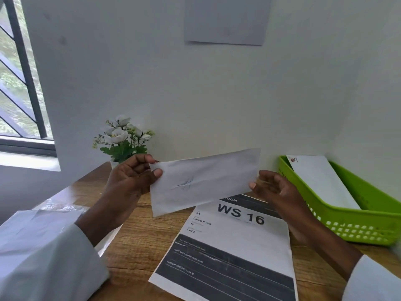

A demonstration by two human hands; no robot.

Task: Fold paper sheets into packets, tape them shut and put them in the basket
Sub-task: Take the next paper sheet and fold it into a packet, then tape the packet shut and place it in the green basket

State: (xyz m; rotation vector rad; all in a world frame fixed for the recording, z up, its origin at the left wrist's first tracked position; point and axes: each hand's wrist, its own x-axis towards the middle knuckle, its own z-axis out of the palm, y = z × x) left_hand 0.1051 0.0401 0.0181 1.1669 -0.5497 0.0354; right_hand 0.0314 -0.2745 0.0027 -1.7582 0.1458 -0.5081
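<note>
1. The folded packet (205,182) is held in the air above the wooden surface (134,246), between the two hands. Its long axis runs left to right across the view, with the right end tilted a little higher than the left.
2. The left hand (130,181) is closed on the packet's left short end, thumb on the near face and fingers behind it. This hand carries the packet.
3. The right hand (275,190) is loosely open, fingers curled. One fingertip lies at the packet's lower right corner, and I cannot tell whether it presses there or only brushes the paper.
4. The green basket (355,227) stands on the surface to the right, past the right hand. An envelope (321,181) already lies inside it, leaning along its length.
5. The deciding relation: the basket lies off the packet's right end, roughly in line with its long axis. The right hand is the nearer one; the left would have to reach across the body.
6. I see no tape on the near face, only a faint scribble near the middle, so sealing may not be done yet.
7. A printed sheet (234,246) marked WS 16 lies flat below the packet, and a flower pot (122,140) stands behind the left hand.
</note>
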